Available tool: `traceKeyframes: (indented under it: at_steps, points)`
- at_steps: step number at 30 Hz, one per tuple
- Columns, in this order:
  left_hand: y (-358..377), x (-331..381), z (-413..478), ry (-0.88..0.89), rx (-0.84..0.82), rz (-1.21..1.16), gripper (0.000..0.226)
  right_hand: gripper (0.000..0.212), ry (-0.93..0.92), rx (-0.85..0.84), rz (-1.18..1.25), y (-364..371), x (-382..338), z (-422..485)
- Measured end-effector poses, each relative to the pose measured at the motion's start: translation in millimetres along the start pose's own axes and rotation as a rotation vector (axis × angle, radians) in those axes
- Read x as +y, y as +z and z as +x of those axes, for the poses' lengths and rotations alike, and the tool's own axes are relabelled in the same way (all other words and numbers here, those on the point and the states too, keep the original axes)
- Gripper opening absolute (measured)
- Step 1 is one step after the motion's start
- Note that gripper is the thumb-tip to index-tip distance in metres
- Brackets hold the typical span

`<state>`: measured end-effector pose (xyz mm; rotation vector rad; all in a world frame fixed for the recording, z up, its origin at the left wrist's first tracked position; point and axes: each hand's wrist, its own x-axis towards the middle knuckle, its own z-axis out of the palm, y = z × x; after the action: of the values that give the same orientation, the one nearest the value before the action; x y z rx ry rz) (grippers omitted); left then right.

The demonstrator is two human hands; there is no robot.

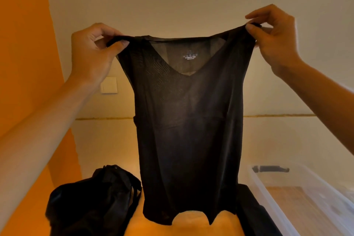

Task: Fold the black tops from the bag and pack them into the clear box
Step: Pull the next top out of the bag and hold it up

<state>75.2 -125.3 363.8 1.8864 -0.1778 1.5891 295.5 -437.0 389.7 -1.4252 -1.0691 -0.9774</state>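
While the left grip (92, 53) and right grip (275, 34) each pinched a shoulder, the top (189, 120) hung spread in the air between bag (92, 203), near left, and box (268, 203), near right. Lowering it flat with shoulders level would likely fold cleanest.

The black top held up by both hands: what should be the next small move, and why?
Probably lower the black top flat onto the orange surface below. The left hand and right hand pinch its shoulders and it hangs full length, unfolded, so it likely needs a flat base before any fold.
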Motion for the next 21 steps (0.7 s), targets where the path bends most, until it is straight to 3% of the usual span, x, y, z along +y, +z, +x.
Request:
traceKeyframes:
  at_steps: [10, 17, 21]
  points:
    - [-27.2, 17.5, -41.2, -0.038, 0.08, -0.129, 0.018, 0.02, -0.024, 0.012, 0.068, -7.8, -33.5, -42.2]
    - [14.6, -52.3, -72.0, -0.281, -0.07, 0.005, 0.014, 0.02, 0.269, -0.145, 0.019, 38.4, 25.9, -89.2]
    - [55.1, -134.4, -120.6, -0.425, -0.217, 0.113, 0.016, 0.014, 0.474, -0.301, -0.058, 86.8, 104.9, -154.5]
